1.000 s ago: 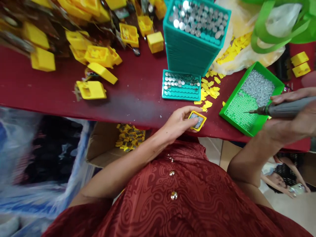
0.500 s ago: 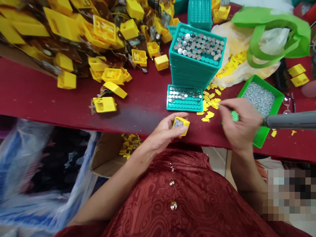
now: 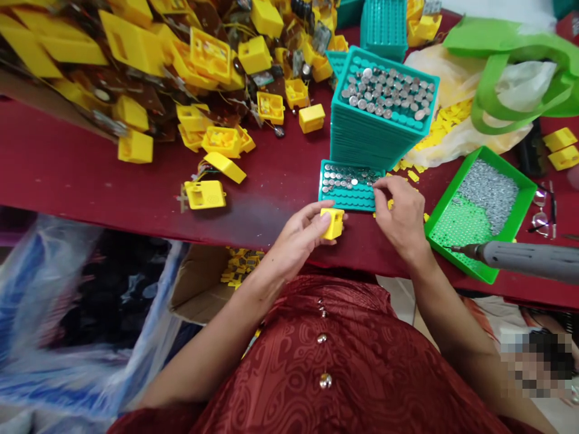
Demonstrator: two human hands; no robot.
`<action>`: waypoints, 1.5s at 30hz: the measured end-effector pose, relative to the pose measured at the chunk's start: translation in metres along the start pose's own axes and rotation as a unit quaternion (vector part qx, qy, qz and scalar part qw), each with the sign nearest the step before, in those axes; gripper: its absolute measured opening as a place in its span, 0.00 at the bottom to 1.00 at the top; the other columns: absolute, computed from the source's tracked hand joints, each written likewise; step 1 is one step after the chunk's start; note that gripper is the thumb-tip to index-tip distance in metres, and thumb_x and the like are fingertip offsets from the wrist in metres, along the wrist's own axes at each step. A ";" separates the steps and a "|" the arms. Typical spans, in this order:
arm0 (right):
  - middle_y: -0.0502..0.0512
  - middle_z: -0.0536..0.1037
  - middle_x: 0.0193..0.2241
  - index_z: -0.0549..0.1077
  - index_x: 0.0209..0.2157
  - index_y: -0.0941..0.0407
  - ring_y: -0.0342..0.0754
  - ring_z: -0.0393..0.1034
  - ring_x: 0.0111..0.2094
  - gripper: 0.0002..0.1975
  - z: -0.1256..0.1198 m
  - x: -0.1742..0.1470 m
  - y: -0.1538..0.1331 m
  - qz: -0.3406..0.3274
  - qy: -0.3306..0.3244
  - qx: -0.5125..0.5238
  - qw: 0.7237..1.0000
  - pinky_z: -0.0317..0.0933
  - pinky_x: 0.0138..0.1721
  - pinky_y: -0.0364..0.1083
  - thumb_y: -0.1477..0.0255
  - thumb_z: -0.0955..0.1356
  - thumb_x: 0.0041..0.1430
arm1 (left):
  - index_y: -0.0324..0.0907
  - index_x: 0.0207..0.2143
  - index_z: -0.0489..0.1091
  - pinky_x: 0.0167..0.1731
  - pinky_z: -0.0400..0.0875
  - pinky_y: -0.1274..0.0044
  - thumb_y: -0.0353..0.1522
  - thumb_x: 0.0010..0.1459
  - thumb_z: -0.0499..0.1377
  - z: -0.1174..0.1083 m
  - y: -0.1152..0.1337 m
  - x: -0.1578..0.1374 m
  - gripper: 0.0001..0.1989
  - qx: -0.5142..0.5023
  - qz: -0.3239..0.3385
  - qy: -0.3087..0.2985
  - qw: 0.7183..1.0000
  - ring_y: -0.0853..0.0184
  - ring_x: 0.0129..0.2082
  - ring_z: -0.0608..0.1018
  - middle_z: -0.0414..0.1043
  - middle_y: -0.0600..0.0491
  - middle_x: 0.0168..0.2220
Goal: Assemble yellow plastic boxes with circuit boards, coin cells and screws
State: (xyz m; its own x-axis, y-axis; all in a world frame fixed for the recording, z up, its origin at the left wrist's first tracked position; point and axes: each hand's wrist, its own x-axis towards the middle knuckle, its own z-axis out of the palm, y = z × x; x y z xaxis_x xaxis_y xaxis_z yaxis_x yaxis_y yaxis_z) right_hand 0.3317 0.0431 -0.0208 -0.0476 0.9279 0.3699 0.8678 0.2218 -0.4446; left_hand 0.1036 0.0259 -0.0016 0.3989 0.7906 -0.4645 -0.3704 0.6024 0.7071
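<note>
My left hand (image 3: 307, 232) is closed around a small yellow plastic case (image 3: 333, 223), held above the table's front edge with an opening in its side facing right. My right hand (image 3: 400, 208) is at the right end of a small teal tray (image 3: 348, 202). Its thumb and forefinger pinch together beside the round button cells (image 3: 337, 175) lying in the tray's rows. Whatever is between the fingertips is too small to make out. Small yellow covers (image 3: 391, 205) lie partly hidden behind this hand.
A tall stack of teal trays (image 3: 371, 135) with button cells on top stands behind. To the right are a green bin (image 3: 527, 199) of small metal screws, a grey electric screwdriver (image 3: 529, 258) and eyeglasses (image 3: 540, 211). Yellow cases with wires (image 3: 217, 54) are heaped at the left.
My right hand has moved left from beside the green bin to the teal tray, away from the screwdriver. The case in my left hand has turned, its grey inside now out of sight.
</note>
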 end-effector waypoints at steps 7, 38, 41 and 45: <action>0.61 0.79 0.41 0.80 0.40 0.55 0.54 0.72 0.44 0.10 0.028 0.016 -0.015 -0.018 -0.050 -0.054 0.997 0.66 0.46 0.53 0.75 0.65 0.71 | 0.42 0.49 0.79 0.41 0.83 0.76 0.36 0.60 0.74 -0.004 0.007 0.001 0.16 -0.087 -0.023 0.008 0.996 0.63 0.41 0.88 0.85 0.49 0.44; 0.50 0.83 0.29 0.85 0.34 0.55 0.41 0.74 0.27 0.06 -0.013 -0.010 -0.065 0.233 -0.105 0.446 0.858 0.73 0.30 0.42 0.68 0.74 0.59 | 0.42 0.56 0.77 0.49 0.82 0.77 0.43 0.56 0.77 -0.006 -0.016 0.002 0.29 0.039 0.044 0.003 0.998 0.65 0.50 0.85 0.83 0.47 0.54; 0.50 0.81 0.26 0.81 0.31 0.57 0.40 0.72 0.26 0.08 -0.013 -0.006 -0.070 0.263 -0.131 0.460 0.838 0.69 0.28 0.41 0.67 0.76 0.55 | 0.43 0.57 0.76 0.53 0.82 0.73 0.45 0.54 0.78 -0.007 -0.022 0.004 0.32 0.042 0.063 -0.009 0.997 0.65 0.48 0.85 0.83 0.47 0.54; 0.50 0.81 0.27 0.79 0.27 0.58 0.39 0.71 0.28 0.06 -0.010 -0.002 -0.073 0.250 -0.148 0.403 0.868 0.65 0.32 0.42 0.70 0.74 0.55 | 0.44 0.58 0.75 0.57 0.82 0.68 0.46 0.55 0.77 -0.009 -0.029 0.006 0.33 0.065 0.086 -0.022 0.994 0.63 0.50 0.85 0.84 0.48 0.52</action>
State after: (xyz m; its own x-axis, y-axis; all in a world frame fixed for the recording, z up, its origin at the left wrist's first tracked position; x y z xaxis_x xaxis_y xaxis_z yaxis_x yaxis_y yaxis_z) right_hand 0.2732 0.0220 0.0198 0.0072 0.9785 -0.2063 0.1944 -0.2037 -0.9595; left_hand 0.1086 0.0141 -0.0295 0.3771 0.8730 -0.3094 -0.3262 0.4378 0.8378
